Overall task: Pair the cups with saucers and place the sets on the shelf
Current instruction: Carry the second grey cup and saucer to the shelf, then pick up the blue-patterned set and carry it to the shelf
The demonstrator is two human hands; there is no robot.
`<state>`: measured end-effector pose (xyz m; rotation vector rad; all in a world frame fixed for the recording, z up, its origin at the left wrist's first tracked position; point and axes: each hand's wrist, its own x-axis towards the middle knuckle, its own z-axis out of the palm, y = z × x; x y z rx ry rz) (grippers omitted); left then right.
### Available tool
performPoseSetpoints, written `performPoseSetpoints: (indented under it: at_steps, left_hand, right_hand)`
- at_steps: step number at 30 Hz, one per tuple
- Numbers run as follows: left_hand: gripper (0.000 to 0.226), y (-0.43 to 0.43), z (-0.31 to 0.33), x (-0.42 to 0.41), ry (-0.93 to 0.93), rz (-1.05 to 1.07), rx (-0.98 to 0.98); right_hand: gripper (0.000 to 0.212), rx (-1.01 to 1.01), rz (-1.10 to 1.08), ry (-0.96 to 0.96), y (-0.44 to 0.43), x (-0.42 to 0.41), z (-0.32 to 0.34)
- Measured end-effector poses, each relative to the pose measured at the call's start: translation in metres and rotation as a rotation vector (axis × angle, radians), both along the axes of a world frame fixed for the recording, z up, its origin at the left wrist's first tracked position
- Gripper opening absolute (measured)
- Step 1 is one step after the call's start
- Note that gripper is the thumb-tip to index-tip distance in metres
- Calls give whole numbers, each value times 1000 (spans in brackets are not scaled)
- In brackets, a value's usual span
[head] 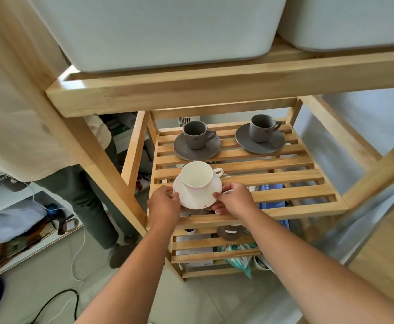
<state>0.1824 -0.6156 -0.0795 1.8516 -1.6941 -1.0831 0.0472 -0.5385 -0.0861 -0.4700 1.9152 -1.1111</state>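
Note:
A white cup [197, 175] stands on a white saucer [196, 201] over the front left of the slatted wooden shelf [284, 181]. My left hand [164, 203] grips the saucer's left rim and my right hand [234, 198] grips its right rim. I cannot tell whether the saucer rests on the slats. At the back of the same shelf stand two grey sets: a grey cup [194, 134] on a grey saucer [197, 149] at the left, and a second grey cup [261, 127] on its grey saucer [260, 142] at the right.
Two white bins [158, 31] [345, 22] sit on the wooden shelf above. A lower slatted shelf [214, 244] holds boxes and a bag. A person in green trousers [93, 206] stands left of the shelf post. Cables [74, 265] trail across the floor.

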Motion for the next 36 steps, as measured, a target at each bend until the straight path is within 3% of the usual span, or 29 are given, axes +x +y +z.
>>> performPoseSetpoints:
  at_steps: [10,18,25,31,36]
  left_hand:
    - [31,14,7,17,38,-90,-32]
    - [24,110,60,25,79,-326,-157]
    - [8,256,109,-39,216,-816,-212]
    - [14,399,115,-91,238,-1243,-198]
    - [17,499,113,-112,220,-1560,-177]
  right_hand:
    - [17,-34,-76,19,19,1,7]
    - [9,-143,-135,142,138,12,45]
    - [9,-185,-382,313,321,1,94]
    - [20,-47,-664,562,499,9,125]
    - [14,29,-985,690,615,42,147]
